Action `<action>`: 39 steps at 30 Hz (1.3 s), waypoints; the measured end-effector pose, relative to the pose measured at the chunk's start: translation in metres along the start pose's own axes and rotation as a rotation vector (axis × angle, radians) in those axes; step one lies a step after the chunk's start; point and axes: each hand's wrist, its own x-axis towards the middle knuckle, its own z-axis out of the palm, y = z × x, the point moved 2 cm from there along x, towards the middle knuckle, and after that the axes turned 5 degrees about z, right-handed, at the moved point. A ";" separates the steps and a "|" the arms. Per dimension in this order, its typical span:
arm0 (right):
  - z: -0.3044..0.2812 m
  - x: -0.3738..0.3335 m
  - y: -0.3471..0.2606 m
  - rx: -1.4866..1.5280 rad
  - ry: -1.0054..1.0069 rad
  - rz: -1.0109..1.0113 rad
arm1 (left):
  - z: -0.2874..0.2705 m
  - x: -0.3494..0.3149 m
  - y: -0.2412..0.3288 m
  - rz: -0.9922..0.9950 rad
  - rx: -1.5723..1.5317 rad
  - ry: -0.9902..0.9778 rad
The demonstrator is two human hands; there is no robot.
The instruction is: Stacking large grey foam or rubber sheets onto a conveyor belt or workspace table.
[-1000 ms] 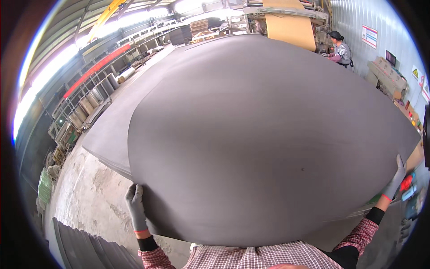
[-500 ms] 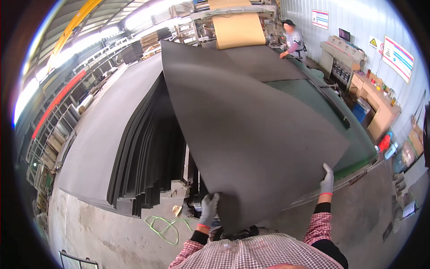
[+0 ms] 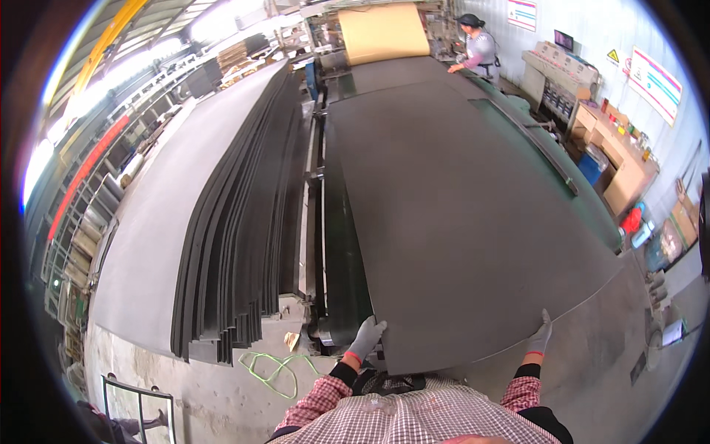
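Observation:
A large black flexible sheet (image 3: 473,229) lies nearly flat over a green belt table (image 3: 543,148), its near edge reaching toward my body. My left hand (image 3: 367,337), in a grey glove, is closed on the sheet's near left edge. Farther right, my right hand (image 3: 541,334), gloved alike, is closed on the near edge, with its fingertips over the top face. To the left of the table, a thick stack of similar black sheets (image 3: 237,214) hangs in folds, its paler top sheet (image 3: 159,222) spread out leftward.
A co-worker (image 3: 475,46) stands at the far right side of the table, near a machine with a tan roll of sheet (image 3: 384,33). A control cabinet (image 3: 560,78) and a wooden desk (image 3: 614,148) line the right. Green cord (image 3: 274,370) lies on the floor at left.
The sheet's raised far left corner has swung right and down, away from the stack, and the sheet now lies flatter over the table. My left hand has moved slightly right, still gripping.

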 end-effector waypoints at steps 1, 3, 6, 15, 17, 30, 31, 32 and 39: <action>0.004 -0.011 0.007 0.115 -0.063 0.149 | -0.003 0.002 -0.006 -0.090 0.210 -0.024; -0.062 0.024 0.053 0.040 0.015 0.209 | 0.009 0.010 0.002 -0.160 0.426 -0.116; -0.101 0.027 0.092 -0.011 0.143 0.274 | -0.006 -0.008 0.049 -0.038 0.456 -0.194; -0.159 0.033 0.071 -0.132 0.325 0.118 | -0.240 -0.170 0.271 0.587 1.449 1.268; -0.158 0.036 0.076 -0.136 0.299 0.132 | -0.249 -0.191 0.295 0.408 1.686 1.300; -0.032 0.147 0.086 -0.371 0.096 0.059 | -0.352 -0.243 0.281 0.213 0.717 0.702; -0.007 0.152 0.067 -0.373 0.100 0.149 | -0.321 -0.238 0.297 0.297 0.966 0.661; 0.027 0.136 0.050 -0.619 0.073 0.171 | -0.318 -0.250 0.294 0.296 0.944 0.734; 0.133 0.092 0.111 -1.029 -0.344 -0.344 | -0.273 -0.236 0.341 0.199 1.408 0.750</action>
